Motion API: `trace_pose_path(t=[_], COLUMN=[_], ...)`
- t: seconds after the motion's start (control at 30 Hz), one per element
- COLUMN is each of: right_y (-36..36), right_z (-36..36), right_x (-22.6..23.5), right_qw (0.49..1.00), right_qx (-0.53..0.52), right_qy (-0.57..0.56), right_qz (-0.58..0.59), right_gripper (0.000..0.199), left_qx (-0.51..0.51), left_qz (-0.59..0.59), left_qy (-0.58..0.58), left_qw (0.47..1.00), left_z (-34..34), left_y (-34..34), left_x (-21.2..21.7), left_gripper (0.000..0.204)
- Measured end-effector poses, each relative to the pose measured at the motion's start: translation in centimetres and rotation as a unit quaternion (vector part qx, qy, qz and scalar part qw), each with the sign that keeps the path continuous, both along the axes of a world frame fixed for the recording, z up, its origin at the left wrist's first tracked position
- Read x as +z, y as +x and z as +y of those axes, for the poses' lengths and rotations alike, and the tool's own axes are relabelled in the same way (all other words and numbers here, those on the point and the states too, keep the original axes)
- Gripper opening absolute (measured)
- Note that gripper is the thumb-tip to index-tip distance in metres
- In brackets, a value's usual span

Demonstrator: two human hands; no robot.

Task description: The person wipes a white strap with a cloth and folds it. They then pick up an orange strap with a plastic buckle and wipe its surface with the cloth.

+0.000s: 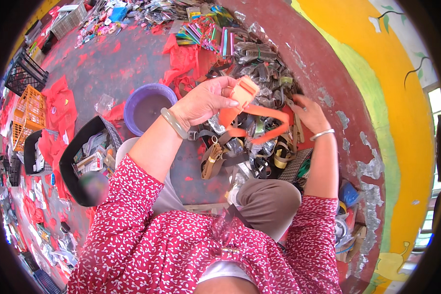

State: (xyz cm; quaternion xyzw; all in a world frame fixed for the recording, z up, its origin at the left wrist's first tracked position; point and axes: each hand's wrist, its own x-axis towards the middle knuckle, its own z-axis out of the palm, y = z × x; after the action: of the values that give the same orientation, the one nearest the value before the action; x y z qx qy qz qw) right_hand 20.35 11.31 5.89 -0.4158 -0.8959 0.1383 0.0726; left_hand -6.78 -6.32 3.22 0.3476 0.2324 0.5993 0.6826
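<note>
My left hand, wearing a pale bangle, pinches an orange buckle-like piece. From it an orange strap hangs in a loose, slightly blurred loop. At the right edge of the pile is my right hand, fingers bent and partly apart, beside tan and dark straps; I see nothing held in it. Below both hands lies a heap of straps, including a tan bundled strap with a metal ring and a grey strap with a dark buckle. Clear plastic wrappers cover part of the heap.
A purple basin stands left of the pile, near a black bin of packaged goods. Orange and black crates line the far left. Colourful sticks lie beyond. A peeling red wall bounds the right; my bent knee is close.
</note>
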Motion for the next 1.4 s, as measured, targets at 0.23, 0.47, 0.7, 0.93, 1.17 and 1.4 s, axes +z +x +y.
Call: trace_pose_path(t=[0.23, 0.47, 0.7, 0.93, 1.17, 1.4], right_y=[-8.0, -7.8, -6.4, -6.2, -5.6, -5.5], right_z=[-7.6, -8.3, -6.6, -6.5, -5.8, -5.8], right_x=[-0.7, -0.5, -1.1, -0.7, -1.4, -2.1], right_qw=[0.72, 0.792, 0.775, 0.819, 0.752, 0.735], right_qx=[0.213, 0.113, 0.003, -0.04, 0.0, 0.07], right_qy=[-0.468, -0.453, -0.481, -0.479, -0.531, -0.515], right_qz=[0.466, 0.393, 0.409, 0.313, 0.391, 0.435], right_gripper=[0.063, 0.038, 0.026, 0.037, 0.029, 0.039], left_qx=[-0.039, -0.038, -0.003, -0.073, -0.05, 0.013], left_qz=[0.057, 0.022, 0.189, 0.166, 0.191, 0.296], left_qy=[-0.019, -0.067, -0.026, -0.069, -0.074, -0.011], left_qw=[0.997, 0.997, 0.982, 0.981, 0.977, 0.955], left_z=[-0.1, 0.2, 0.1, -0.1, 0.1, 0.4], left_y=[1.3, 0.1, 0.7, 0.1, 0.3, 1.1], left_x=[0.3, -0.1, 0.1, -0.2, -0.1, -0.8], left_gripper=[0.034, 0.035, 0.046, 0.032, 0.034, 0.046])
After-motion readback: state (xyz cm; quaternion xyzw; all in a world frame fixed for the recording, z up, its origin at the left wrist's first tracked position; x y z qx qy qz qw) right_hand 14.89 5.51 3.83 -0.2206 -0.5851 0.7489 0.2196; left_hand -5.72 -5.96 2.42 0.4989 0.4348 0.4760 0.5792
